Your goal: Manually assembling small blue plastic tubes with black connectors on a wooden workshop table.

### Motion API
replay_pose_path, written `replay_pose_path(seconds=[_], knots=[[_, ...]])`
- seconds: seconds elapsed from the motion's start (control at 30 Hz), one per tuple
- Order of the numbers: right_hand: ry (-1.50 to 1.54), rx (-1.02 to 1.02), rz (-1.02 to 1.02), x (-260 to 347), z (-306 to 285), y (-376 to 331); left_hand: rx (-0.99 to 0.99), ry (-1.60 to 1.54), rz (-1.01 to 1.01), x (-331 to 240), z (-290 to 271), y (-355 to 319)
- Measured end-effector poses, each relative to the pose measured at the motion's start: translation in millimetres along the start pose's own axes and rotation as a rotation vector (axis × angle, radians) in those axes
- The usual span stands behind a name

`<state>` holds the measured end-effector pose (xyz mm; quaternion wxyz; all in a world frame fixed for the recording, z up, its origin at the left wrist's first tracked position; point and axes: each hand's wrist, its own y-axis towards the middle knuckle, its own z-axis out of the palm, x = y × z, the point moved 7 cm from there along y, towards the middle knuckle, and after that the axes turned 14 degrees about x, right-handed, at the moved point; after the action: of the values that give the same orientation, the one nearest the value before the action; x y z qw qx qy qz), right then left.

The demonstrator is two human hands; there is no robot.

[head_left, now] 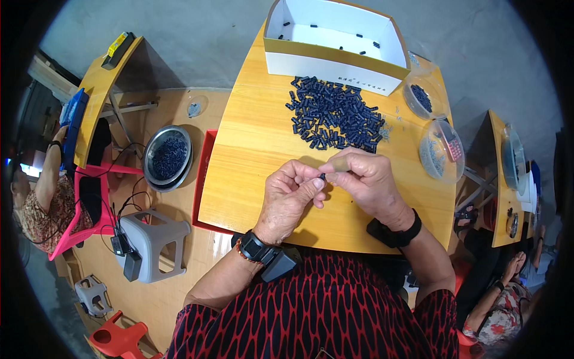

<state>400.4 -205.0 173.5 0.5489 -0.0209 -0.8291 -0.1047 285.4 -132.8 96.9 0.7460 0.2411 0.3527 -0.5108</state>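
My left hand pinches a small black plastic part between thumb and fingers, above the near part of the wooden table. From the other side my right hand closes its fingertips at the same part; whether it also holds some smaller piece is hidden. Just beyond my hands lies a heap of small black cylindrical parts. Behind the heap stands an open white box with a few black parts scattered on its bottom.
On the table's right are a clear round tub of black parts and another clear tub with small pale pieces and a pink-red item. A metal basin of dark parts stands left, near a grey stool. Other people sit at both sides.
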Motion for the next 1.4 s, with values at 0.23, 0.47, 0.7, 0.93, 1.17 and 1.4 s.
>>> replay_pose_path(seconds=[0.23, 0.47, 0.7, 0.93, 1.17, 1.4], knots=[[-0.242, 0.02, -0.099, 8, 7, -1, -0.025, 0.0, 0.081, 1, 1, -2], [0.079, 0.006, 0.053, -8, 8, -4, -0.018, 0.034, 0.08, -2, 1, 0], [-0.054, 0.093, 0.048, 6, 8, -2, -0.046, -0.124, 0.062, -4, 5, -1], [-0.431, 0.062, -0.085, 22, 19, -6, -0.044, -0.155, 0.044, -4, 7, -2], [-0.502, 0.091, -0.077, 26, 16, -13, -0.066, -0.044, -0.118, -2, 11, -3], [-0.401, 0.086, -0.038, 24, 12, -14, 0.055, 0.05, -0.121, 3, 8, -3]])
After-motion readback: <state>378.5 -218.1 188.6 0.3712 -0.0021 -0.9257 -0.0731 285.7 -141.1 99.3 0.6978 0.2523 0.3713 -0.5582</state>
